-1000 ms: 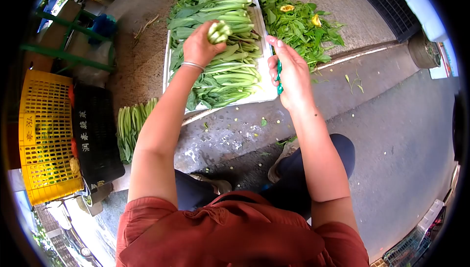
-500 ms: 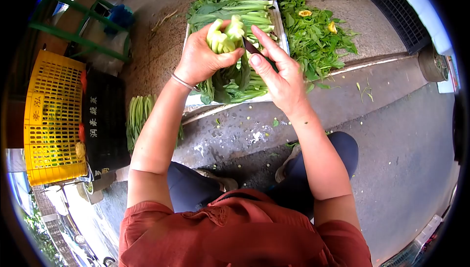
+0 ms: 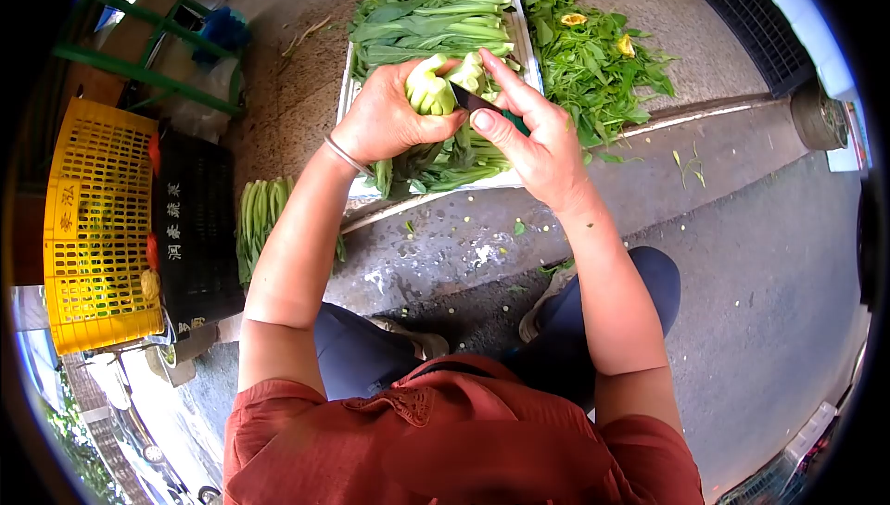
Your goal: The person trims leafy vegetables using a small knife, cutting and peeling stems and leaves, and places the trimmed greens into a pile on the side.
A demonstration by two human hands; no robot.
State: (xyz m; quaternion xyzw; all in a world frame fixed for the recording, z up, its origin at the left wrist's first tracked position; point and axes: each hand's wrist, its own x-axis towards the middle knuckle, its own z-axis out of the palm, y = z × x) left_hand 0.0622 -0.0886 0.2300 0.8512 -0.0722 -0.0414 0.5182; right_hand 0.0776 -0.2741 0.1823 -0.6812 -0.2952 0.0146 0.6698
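Observation:
My left hand (image 3: 394, 108) is wrapped round a bunch of leafy greens (image 3: 428, 88), its pale cut stem ends turned up toward me and its leaves hanging below. In my right hand (image 3: 530, 139) is a small knife (image 3: 474, 101), gripped with the thumb along it. The dark blade lies against the stem ends, at the right side of the bunch. Beneath both hands, a white tray (image 3: 530, 51) holds more leafy greens (image 3: 436, 28), laid in rows with stems to the right.
Right of the tray lies a heap of loose leaves (image 3: 593, 69) with yellow bits. A smaller bunch of greens (image 3: 264, 213) is on the ground at left, beside a black crate (image 3: 199, 227) and a yellow crate (image 3: 97, 227). Another black crate (image 3: 756, 23) stands far right.
Both hands have come slightly down toward me with the bunch and the knife. The blade now sits flatter across the stem ends.

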